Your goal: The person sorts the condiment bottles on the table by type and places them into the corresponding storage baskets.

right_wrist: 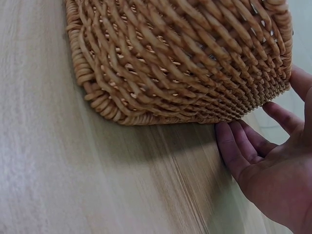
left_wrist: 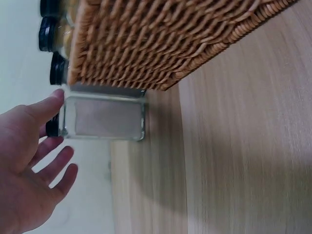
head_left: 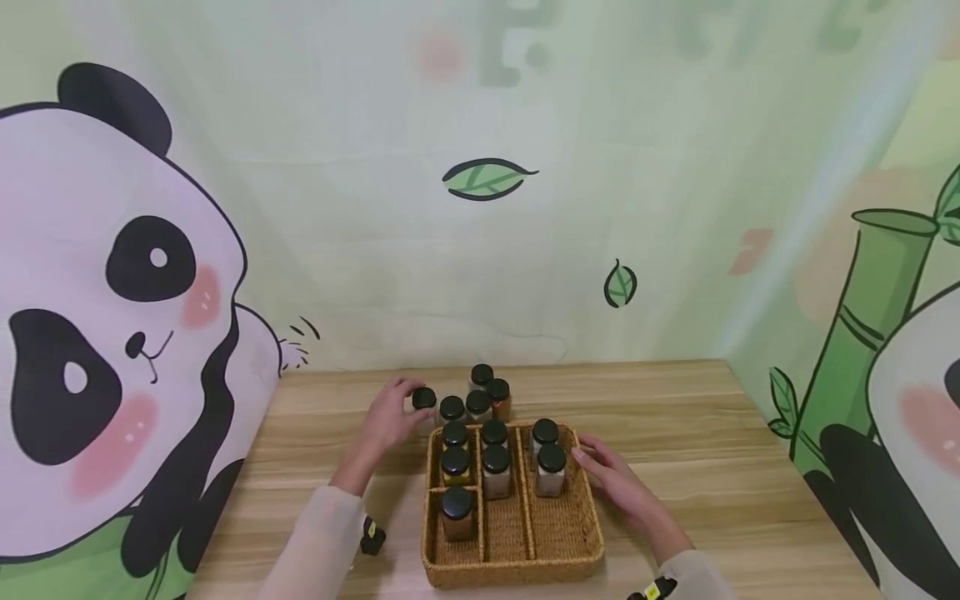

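In the head view my left hand (head_left: 390, 417) is at the basket's far left corner. Its thumb and index finger pinch the black cap of a clear glass spice jar (left_wrist: 105, 118), while the other fingers spread free. The jar stands upright on the table beside the basket, with pale grey-brown contents. The woven basket (head_left: 517, 575) has dividers and holds several black-capped jars, among them a brown-filled jar (head_left: 457, 515) in the near left compartment. My right hand (head_left: 618, 482) rests against the basket's right wall, its fingers (right_wrist: 231, 146) extended and low along the wicker.
Several more capped jars stand behind the basket, including one with orange-red contents (head_left: 501, 400). The wood-grain table (head_left: 675, 417) ends at a printed panda backdrop (head_left: 360, 250). Dark wristbands (head_left: 372, 535) are on both wrists.
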The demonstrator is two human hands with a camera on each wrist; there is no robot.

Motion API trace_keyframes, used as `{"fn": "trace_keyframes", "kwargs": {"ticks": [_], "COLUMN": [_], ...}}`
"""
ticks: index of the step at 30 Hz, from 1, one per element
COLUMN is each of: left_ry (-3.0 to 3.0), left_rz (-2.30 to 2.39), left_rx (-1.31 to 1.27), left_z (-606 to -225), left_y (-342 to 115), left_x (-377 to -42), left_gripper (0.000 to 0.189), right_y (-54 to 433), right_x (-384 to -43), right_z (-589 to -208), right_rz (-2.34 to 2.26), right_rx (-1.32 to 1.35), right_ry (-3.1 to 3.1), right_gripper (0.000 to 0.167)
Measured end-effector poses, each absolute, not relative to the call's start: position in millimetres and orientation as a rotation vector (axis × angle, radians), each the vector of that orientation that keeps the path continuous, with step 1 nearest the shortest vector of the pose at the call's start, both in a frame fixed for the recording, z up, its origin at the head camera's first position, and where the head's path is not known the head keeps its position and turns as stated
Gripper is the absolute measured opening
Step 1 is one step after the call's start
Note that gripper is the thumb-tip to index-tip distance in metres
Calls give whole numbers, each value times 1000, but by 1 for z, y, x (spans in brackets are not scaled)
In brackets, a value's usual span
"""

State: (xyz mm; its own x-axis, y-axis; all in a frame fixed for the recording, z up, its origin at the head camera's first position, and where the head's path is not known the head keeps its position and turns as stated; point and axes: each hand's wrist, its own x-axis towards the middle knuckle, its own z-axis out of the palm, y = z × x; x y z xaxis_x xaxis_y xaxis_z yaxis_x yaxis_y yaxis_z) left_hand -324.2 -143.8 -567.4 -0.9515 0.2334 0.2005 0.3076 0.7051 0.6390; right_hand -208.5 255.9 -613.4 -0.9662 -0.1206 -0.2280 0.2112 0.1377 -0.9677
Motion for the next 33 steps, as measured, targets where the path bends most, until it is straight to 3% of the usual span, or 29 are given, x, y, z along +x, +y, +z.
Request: {"fn": "trace_keyframes", "kwargs": {"ticks": [17,33], "left_ry": [-2770,-2713], "left_rz": [-1171,-1219], "left_rx": [-456,-521], "left_z": [-564,-486], "left_y": [-158,-173], "left_x": [-307,-282], "left_gripper": [45,52], "right_y": [256,255], "right_x": [-210,-210], "right_z": [-616,-616], "right_rz": [-1924,-1900], "right_rx": [87,96], "right_ry": [2145,2164], "right_gripper": [69,71]}}
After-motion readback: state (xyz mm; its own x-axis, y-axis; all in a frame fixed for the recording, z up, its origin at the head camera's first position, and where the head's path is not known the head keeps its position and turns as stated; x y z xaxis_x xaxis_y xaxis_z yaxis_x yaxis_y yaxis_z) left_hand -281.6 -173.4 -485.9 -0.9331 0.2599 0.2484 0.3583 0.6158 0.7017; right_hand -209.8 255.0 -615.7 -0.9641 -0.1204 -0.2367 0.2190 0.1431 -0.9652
